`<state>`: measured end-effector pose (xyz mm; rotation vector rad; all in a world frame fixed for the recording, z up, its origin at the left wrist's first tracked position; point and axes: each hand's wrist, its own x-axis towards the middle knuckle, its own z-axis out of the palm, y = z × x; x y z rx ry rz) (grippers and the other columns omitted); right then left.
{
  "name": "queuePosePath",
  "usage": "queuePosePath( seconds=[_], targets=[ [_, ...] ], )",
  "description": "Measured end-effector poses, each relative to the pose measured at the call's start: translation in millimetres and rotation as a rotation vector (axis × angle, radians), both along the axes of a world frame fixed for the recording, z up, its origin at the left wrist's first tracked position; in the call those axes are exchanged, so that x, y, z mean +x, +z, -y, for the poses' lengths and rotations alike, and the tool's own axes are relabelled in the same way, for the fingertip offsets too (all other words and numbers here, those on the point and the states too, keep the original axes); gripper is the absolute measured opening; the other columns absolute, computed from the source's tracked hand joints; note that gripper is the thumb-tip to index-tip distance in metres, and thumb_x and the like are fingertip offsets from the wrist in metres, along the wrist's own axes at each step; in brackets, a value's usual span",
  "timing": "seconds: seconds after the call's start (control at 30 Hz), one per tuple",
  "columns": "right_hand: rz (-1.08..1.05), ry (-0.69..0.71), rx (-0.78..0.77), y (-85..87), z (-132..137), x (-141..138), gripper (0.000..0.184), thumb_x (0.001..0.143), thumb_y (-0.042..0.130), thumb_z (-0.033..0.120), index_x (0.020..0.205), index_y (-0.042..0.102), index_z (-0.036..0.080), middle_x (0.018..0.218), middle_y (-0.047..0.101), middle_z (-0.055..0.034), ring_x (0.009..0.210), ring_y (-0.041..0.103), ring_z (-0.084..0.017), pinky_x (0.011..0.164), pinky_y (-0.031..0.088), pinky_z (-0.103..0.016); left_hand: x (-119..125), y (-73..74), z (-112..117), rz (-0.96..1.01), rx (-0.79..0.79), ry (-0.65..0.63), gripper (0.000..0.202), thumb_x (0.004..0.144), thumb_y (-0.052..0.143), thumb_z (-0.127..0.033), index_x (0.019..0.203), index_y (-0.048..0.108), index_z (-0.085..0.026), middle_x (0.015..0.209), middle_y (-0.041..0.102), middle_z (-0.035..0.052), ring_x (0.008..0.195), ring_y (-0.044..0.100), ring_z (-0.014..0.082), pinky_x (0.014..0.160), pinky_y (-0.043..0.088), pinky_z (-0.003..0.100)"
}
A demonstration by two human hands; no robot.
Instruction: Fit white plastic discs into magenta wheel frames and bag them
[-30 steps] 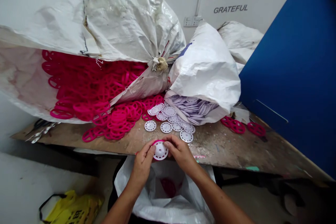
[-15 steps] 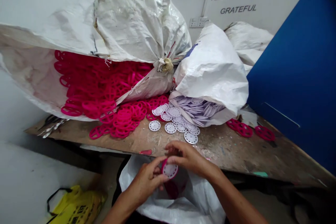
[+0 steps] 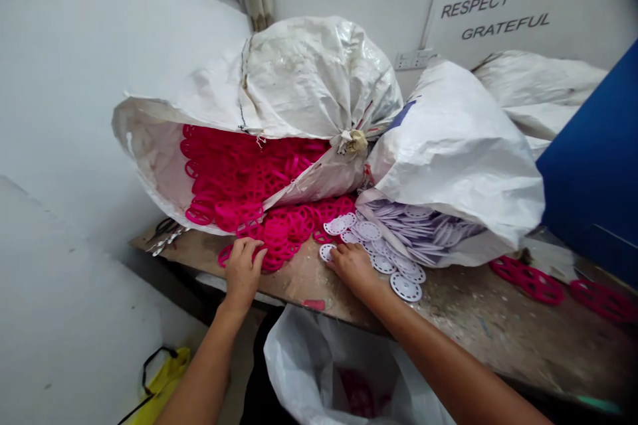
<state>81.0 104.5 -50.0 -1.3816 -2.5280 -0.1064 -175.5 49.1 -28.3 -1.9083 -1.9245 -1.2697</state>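
Note:
At the front left of a heap of pink plastic spoked rings (image 3: 282, 232), my left hand (image 3: 243, 271) has its fingers curled over a pink spoked ring (image 3: 224, 254), partly covered by the hand. My right hand (image 3: 353, 267) reaches to the loose white slotted discs (image 3: 369, 231). Its fingertips close on the leftmost white disc (image 3: 325, 252), whose right side is hidden. Below the table edge, an open white sack (image 3: 299, 352) has pink pieces (image 3: 357, 390) inside.
A large white sack (image 3: 304, 86) spills pink rings onto the worn table (image 3: 448, 319). Beside it lies a white sack (image 3: 458, 159) of white discs. More pink rings (image 3: 531, 281) lie at right, near a blue panel (image 3: 593, 172). A yellow bag (image 3: 167, 378) sits low on the left.
Both hands have moved from above the lower sack to the tabletop piles, left to the pink rings, right to the white discs. The joined pink-and-white piece is no longer in them. The view has shifted left.

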Motion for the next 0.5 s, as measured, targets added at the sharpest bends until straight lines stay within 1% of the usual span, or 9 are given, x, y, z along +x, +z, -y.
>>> queuePosePath(
  seconds=[0.07,0.17,0.2,0.27,0.37,0.5],
  targets=[
    [0.006,-0.001,0.008,-0.6,-1.5,2.0,0.017,0.085,0.059,0.03,0.087,0.068,0.015,0.085,0.069,-0.0129,0.086,0.059,-0.025,0.076,0.035,-0.034,-1.3,2.2,-7.5,0.021,0.019,0.02,0.02,0.086,0.05,-0.031,0.096,0.062,-0.019,0.095,0.057,0.0079,0.093,0.057,0.0228,0.086,0.046,0.036],
    [-0.001,-0.007,0.021,-1.1,-1.9,5.8,0.019,0.088,0.054,0.029,0.087,0.068,0.017,0.085,0.07,-0.011,0.084,0.06,-0.024,0.075,0.033,-0.033,-0.1,6.5,-23.7,0.043,-0.002,0.045,0.03,0.088,0.047,-0.034,0.112,0.058,-0.019,0.104,0.061,0.0101,0.097,0.058,0.0238,0.089,0.044,0.038],
    [-0.008,-0.012,0.026,-1.1,-1.6,7.5,0.021,0.09,0.051,0.029,0.088,0.067,0.017,0.085,0.071,-0.0102,0.083,0.06,-0.023,0.075,0.033,-0.032,1.5,7.2,-30.1,0.036,-0.032,0.033,0.032,0.089,0.045,-0.033,0.116,0.057,-0.019,0.107,0.062,0.0105,0.098,0.059,0.024,0.09,0.044,0.039],
    [-0.035,-0.029,0.039,-0.6,-0.5,11.4,0.024,0.093,0.045,0.028,0.088,0.067,0.018,0.086,0.071,-0.0088,0.082,0.061,-0.021,0.075,0.031,-0.032,8.3,6.6,-42.5,0.007,-0.09,-0.015,0.033,0.09,0.044,-0.031,0.117,0.059,-0.021,0.109,0.064,0.0104,0.1,0.059,0.024,0.09,0.044,0.038],
    [-0.085,-0.07,0.058,1.6,2.6,18.7,0.026,0.094,0.042,0.026,0.086,0.066,0.018,0.086,0.07,-0.0078,0.08,0.06,-0.019,0.074,0.029,-0.031,29.1,1.3,-55.5,-0.029,-0.104,-0.075,0.03,0.088,0.048,-0.03,0.112,0.063,-0.02,0.111,0.066,0.0108,0.106,0.058,0.0247,0.094,0.041,0.038],
    [-0.143,-0.141,0.073,3.6,7.8,30.3,0.026,0.093,0.041,0.022,0.088,0.065,0.018,0.086,0.069,-0.0071,0.081,0.06,-0.019,0.071,0.029,-0.029,66.7,-6.3,-60.6,-0.041,-0.102,-0.119,0.038,0.085,0.055,-0.03,0.121,0.059,-0.022,0.124,0.061,0.0114,0.107,0.055,0.0275,0.092,0.039,0.042]
  ],
)
